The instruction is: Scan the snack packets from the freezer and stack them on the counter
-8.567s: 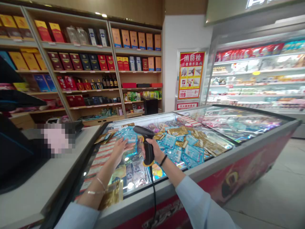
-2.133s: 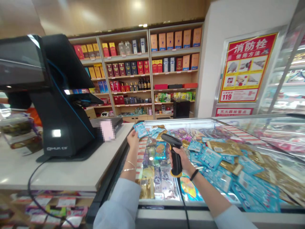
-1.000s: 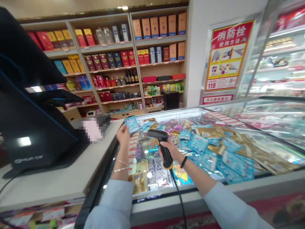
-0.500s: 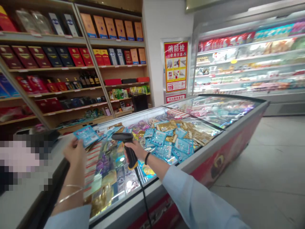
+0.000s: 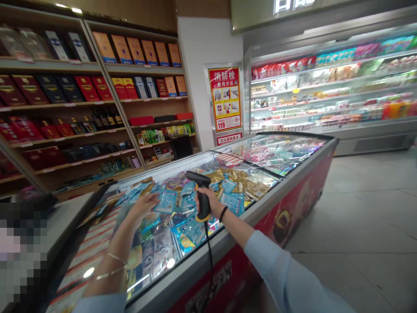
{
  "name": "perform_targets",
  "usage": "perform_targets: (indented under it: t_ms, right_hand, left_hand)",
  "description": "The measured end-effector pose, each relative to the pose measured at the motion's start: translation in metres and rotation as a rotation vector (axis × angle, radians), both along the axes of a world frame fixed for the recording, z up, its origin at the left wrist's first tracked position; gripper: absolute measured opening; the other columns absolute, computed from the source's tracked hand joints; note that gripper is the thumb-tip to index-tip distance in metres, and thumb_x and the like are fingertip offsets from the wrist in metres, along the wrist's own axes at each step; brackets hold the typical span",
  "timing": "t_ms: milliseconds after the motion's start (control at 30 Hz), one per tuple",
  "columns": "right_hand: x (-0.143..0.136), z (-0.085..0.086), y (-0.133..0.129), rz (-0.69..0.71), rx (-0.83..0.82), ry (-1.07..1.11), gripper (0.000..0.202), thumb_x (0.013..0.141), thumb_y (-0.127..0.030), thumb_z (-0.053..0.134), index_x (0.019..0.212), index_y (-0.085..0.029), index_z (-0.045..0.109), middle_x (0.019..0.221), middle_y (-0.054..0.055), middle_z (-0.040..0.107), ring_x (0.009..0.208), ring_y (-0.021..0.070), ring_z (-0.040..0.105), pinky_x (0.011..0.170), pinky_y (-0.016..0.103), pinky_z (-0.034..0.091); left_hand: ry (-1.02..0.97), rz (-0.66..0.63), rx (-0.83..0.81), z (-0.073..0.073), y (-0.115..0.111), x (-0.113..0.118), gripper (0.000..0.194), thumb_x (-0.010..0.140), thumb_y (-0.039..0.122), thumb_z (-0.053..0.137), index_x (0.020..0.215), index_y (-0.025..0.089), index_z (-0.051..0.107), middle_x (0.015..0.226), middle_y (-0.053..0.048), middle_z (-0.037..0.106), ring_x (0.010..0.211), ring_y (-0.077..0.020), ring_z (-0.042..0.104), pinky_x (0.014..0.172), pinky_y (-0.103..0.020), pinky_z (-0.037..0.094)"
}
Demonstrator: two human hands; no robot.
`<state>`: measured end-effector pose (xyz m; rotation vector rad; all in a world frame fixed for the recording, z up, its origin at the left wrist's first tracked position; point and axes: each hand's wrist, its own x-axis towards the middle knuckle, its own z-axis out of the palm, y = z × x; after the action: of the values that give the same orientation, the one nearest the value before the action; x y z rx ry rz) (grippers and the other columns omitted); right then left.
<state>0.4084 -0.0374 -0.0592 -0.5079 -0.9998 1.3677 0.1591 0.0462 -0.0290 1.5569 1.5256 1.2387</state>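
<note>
My right hand (image 5: 208,202) is wrapped round the grip of a black and yellow handheld scanner (image 5: 203,195), its cable hanging down over the freezer's front edge. To its left, my left hand (image 5: 146,204) pinches the edge of a blue packet (image 5: 167,201) above the chest freezer (image 5: 228,226). Beneath both hands lie several more blue packets (image 5: 233,202) and gold packets (image 5: 257,188), piled on and around the glass lid.
A grey counter (image 5: 70,221) runs along the left, with a blurred patch over it. Behind stand wooden shelves (image 5: 61,104) of boxes and bottles, a red poster (image 5: 224,99) and a lit refrigerated display (image 5: 325,93).
My left hand has moved right, from over the counter side to over the packets, with a blue packet in it. The view has swung right, and the scanner sits further right in it.
</note>
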Motion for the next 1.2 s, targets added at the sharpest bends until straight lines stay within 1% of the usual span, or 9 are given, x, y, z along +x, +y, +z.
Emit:
perform_targets:
  t_ms: [67,167,233,300,400,500,733,967,1200]
  right_hand:
    - [0.034,0.001,-0.005,-0.098,0.01,0.025,0.032,0.07,-0.047,0.069,0.083,-0.02,0.057,0.046,-0.005,0.058,0.033,0.0133,0.051,0.033,0.023,0.044]
    - [0.078,0.003,-0.01,-0.18,0.056,0.085,0.033,0.07,-0.048,0.069,0.086,-0.021,0.059,0.047,-0.006,0.058,0.034,0.0132,0.051,0.035,0.023,0.046]
    - [0.099,0.002,-0.009,-0.216,0.102,0.107,0.031,0.071,-0.047,0.069,0.085,-0.021,0.059,0.048,-0.005,0.057,0.034,0.0133,0.051,0.035,0.024,0.046]
    - [0.113,-0.001,-0.005,-0.253,0.125,0.127,0.028,0.072,-0.045,0.068,0.085,-0.022,0.06,0.048,-0.005,0.056,0.035,0.0134,0.05,0.034,0.023,0.045]
    - [0.121,-0.01,0.003,-0.296,0.101,0.158,0.026,0.073,-0.044,0.067,0.085,-0.022,0.06,0.048,-0.006,0.054,0.035,0.0134,0.05,0.033,0.023,0.044]
    - [0.121,-0.017,0.007,-0.308,0.069,0.158,0.026,0.073,-0.045,0.067,0.084,-0.023,0.06,0.048,-0.006,0.054,0.036,0.0133,0.05,0.033,0.023,0.044]
    - [0.118,-0.018,0.007,-0.311,-0.013,0.086,0.028,0.07,-0.045,0.071,0.08,-0.022,0.06,0.049,-0.003,0.057,0.036,0.0153,0.052,0.034,0.026,0.046]
    - [0.119,-0.015,0.006,-0.323,-0.03,0.016,0.027,0.068,-0.045,0.071,0.079,-0.022,0.062,0.049,-0.002,0.058,0.036,0.0151,0.052,0.037,0.027,0.047]
    - [0.124,-0.017,0.003,-0.348,-0.008,0.011,0.029,0.069,-0.043,0.071,0.085,-0.021,0.063,0.051,-0.002,0.057,0.039,0.0152,0.055,0.038,0.024,0.047]
  left_hand:
    - [-0.07,-0.142,-0.072,-0.005,-0.002,0.042,0.036,0.069,0.012,0.073,0.105,0.015,0.074,0.067,0.0,0.067,0.056,-0.0151,0.064,0.056,-0.028,0.057]
    - [-0.074,-0.128,0.025,-0.016,-0.008,0.101,0.054,0.078,0.011,0.065,0.132,0.017,0.06,0.097,-0.009,0.073,0.078,-0.0186,0.071,0.071,-0.033,0.061]
    - [0.085,-0.155,0.15,-0.025,-0.014,0.13,0.056,0.085,0.016,0.061,0.14,0.016,0.054,0.126,-0.017,0.067,0.1,-0.0239,0.072,0.087,-0.041,0.06]
    - [0.368,-0.202,0.308,-0.036,-0.022,0.146,0.052,0.091,0.026,0.059,0.142,0.016,0.053,0.149,-0.021,0.051,0.133,-0.0309,0.056,0.11,-0.049,0.046]
    - [0.765,-0.271,0.385,-0.051,-0.033,0.155,0.059,0.095,0.043,0.055,0.149,0.021,0.047,0.164,-0.016,0.032,0.155,-0.0353,0.021,0.123,-0.058,0.02]
    - [0.918,-0.316,0.314,-0.062,-0.04,0.159,0.067,0.099,0.049,0.043,0.159,0.023,0.029,0.168,-0.014,0.021,0.156,-0.0334,0.016,0.124,-0.059,0.015]
    - [0.956,-0.334,0.282,-0.064,-0.043,0.17,0.069,0.101,0.05,0.032,0.162,0.023,0.016,0.17,-0.015,0.01,0.157,-0.0317,0.008,0.122,-0.064,0.01]
    - [0.933,-0.397,0.271,-0.056,-0.044,0.173,0.069,0.102,0.051,0.032,0.163,0.023,0.014,0.17,-0.014,0.009,0.158,-0.0306,0.005,0.122,-0.066,0.008]
    - [0.844,-0.436,0.263,-0.05,-0.047,0.172,0.073,0.1,0.06,0.026,0.163,0.025,0.014,0.171,-0.011,0.008,0.158,-0.031,0.006,0.123,-0.066,0.007]
